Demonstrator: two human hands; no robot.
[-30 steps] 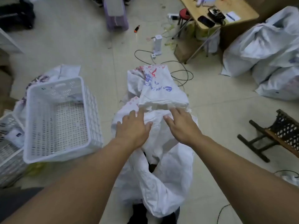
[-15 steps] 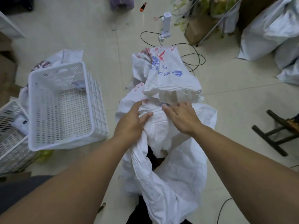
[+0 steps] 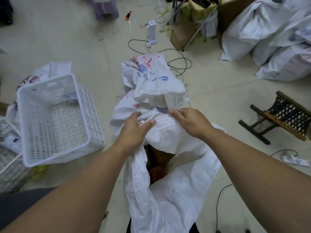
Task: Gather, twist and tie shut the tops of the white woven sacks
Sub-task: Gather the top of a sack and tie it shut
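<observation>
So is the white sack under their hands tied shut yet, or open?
Open. The sack gapes below the left hand and right hand, showing dark contents inside; they only bunch its far rim, no knot.

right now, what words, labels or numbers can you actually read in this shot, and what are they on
Nothing reads clearly enough to quote.
Red and blue print on the folded sack lying behind the open one: blurred, unreadable.
Red and blue marks by the far rim of the open sack: creased and blurred, unreadable.
Small dark tag on the white packet at far left: too small.
</observation>
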